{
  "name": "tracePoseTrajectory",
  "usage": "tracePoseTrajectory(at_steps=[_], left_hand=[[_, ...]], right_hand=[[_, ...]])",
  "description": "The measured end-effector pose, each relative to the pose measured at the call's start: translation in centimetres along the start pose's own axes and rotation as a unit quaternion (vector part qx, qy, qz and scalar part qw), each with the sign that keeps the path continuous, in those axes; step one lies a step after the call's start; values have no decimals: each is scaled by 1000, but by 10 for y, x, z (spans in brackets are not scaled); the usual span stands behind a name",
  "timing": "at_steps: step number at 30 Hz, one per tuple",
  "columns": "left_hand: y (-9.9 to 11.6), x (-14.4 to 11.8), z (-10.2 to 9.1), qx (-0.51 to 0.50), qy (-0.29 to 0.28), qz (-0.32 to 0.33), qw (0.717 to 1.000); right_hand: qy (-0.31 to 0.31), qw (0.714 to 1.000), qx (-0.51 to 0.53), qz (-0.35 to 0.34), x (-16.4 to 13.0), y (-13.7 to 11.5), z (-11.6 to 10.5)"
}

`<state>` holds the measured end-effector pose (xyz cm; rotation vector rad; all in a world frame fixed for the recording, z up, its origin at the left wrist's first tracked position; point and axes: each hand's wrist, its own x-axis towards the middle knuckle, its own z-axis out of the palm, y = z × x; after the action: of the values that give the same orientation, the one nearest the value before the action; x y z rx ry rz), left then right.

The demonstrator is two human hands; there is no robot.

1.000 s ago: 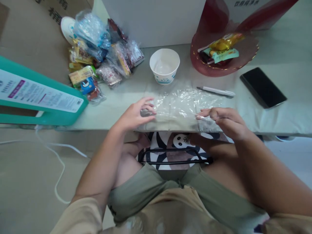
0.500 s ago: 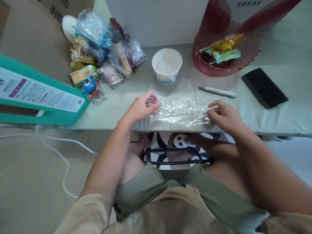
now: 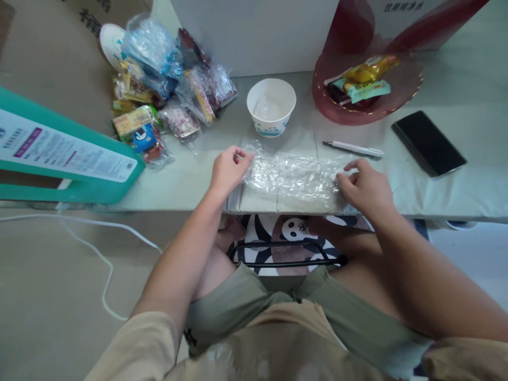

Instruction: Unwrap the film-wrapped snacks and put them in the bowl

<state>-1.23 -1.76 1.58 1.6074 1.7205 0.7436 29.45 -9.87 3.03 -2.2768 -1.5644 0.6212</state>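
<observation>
Clear plastic bag lies flat on tabletop, mid frame, below the paper cup. Left hand & right hand each pinch an end. Step looks like flattening it; next needs even pressing w/ both hands.

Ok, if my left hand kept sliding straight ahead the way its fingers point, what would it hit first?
Probably the white paper bowl: the left hand pinches the clear plastic bag, fingers aimed up-right toward it, though depth is uncertain.

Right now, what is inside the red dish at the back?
The red dish holds wrapped snacks: a yellow packet and a mint-green packet. Anything beneath them is covered.
</observation>
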Motion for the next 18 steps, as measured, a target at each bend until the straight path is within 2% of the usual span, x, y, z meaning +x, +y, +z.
tracePoseTrajectory(at_steps=[2, 6, 8, 9, 11, 13, 15, 18], left_hand=[[2, 2, 4, -8, 2, 36, 999], [6, 2, 12, -51, -117, 99, 987], [6, 2, 17, -73, -123, 100, 985], [7, 2, 19, -90, -112, 97, 985], [11, 0, 20, -146, -99, 89, 980], [18, -3, 18, -223, -128, 77, 963], [26, -9, 13, -283, -186, 67, 939], [37, -20, 2, -315, -264, 72, 909]], right_hand=[[19, 999, -32, 4, -2, -2, 2], [-14, 991, -128, 43, -7, -3, 1], [-6, 989, -145, 33, -12, 1, -1], [18, 990, -138, 8, -15, 4, -2], [93, 986, -101, -89, -22, 8, -2], [146, 965, -55, -212, -27, 6, -2], [134, 942, -20, -308, -25, -2, 1], [50, 928, -5, -370, -10, -19, 7]])
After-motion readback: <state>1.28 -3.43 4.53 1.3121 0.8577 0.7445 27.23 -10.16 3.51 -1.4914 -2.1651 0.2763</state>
